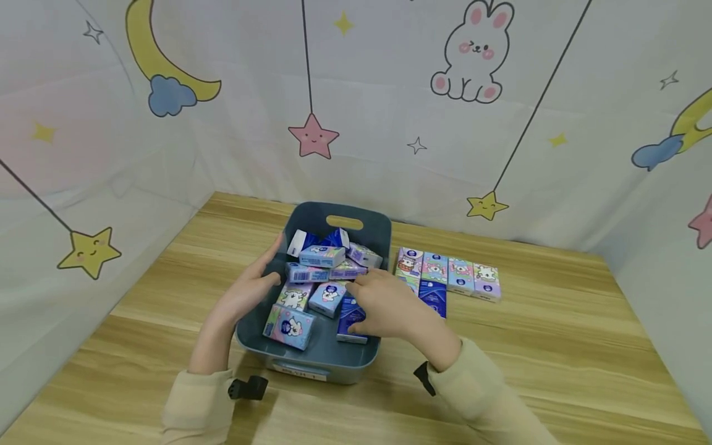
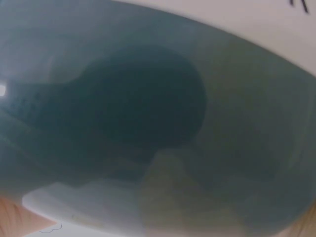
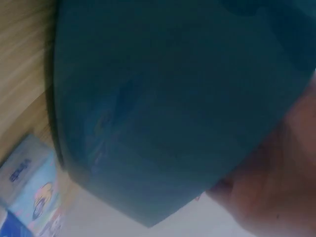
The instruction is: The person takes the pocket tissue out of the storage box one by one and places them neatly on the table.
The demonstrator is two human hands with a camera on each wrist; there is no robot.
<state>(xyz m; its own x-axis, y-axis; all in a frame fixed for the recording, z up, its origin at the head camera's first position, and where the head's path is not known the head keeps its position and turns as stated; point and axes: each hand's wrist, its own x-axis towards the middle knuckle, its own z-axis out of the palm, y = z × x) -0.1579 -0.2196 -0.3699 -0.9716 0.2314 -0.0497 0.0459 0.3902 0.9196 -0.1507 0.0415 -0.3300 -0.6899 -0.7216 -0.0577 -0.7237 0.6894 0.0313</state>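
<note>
In the head view, a dark blue-grey plastic basket (image 1: 311,357) holds several small tissue packs, in pastel cartoon prints and in dark blue. My left hand (image 1: 247,295) lies along the basket's left rim, fingers pointing away and thumb over the inside. My right hand (image 1: 386,303) reaches over the right rim, its thumb and fingers bent down around a dark blue tissue pack (image 1: 347,318). I cannot tell whether they grip it. A light blue bunny-print pack (image 1: 327,298) lies beside those fingertips. The basket wall (image 2: 148,103) fills the left wrist view, and the basket (image 3: 163,133) hides most of my right fingers (image 3: 276,187).
Right of the basket, more tissue packs (image 1: 436,267) lie side by side in rows on the wood-grain table (image 1: 534,346). One light blue pack (image 3: 37,185) shows in the right wrist view. Printed white cloth (image 1: 384,167) walls the table at the back and sides.
</note>
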